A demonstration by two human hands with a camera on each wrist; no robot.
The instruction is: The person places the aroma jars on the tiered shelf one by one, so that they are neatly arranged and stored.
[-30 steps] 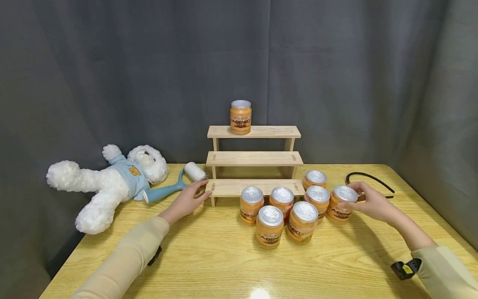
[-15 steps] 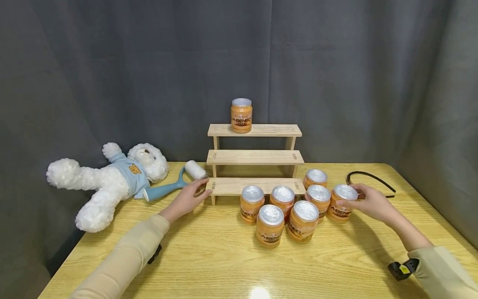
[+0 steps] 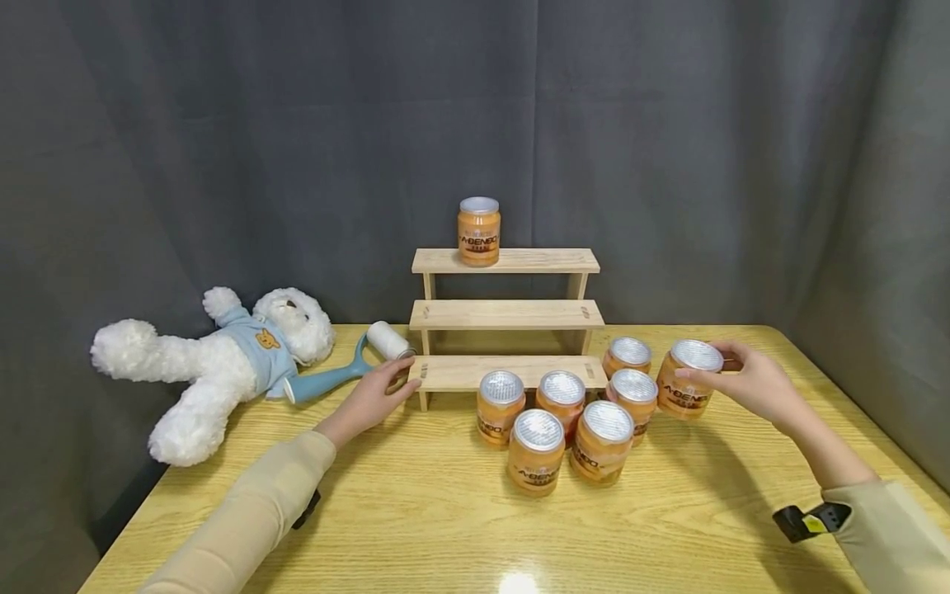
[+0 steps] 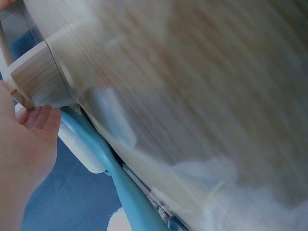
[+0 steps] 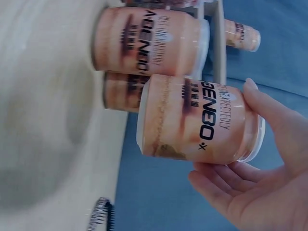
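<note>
My right hand (image 3: 757, 384) grips an orange jar (image 3: 686, 384) with a silver lid, thumb on one side and fingers on the other. In the right wrist view the held jar (image 5: 197, 120) is off the table, beside other jars. My left hand (image 3: 374, 394) pinches the left end of the lowest step of a three-step wooden stand (image 3: 505, 371). The left wrist view has the fingers (image 4: 45, 120) curled at the board's edge. A single jar (image 3: 478, 233) stands on the top step, toward its left. Several matching jars (image 3: 536, 454) stand upright before the stand and at its right.
A blue-handled lint roller (image 3: 326, 381) lies left of the stand, close to my left hand. Farther left a white plush toy (image 3: 215, 363) in a blue shirt lies on the wooden table (image 3: 416, 528). A black toothed headband (image 5: 101, 214) shows in the right wrist view. Grey curtain (image 3: 668, 165) hangs behind.
My right hand has lifted its jar off the table, up and slightly right, away from the neighbouring jars. My left hand stays at the stand's lowest step.
</note>
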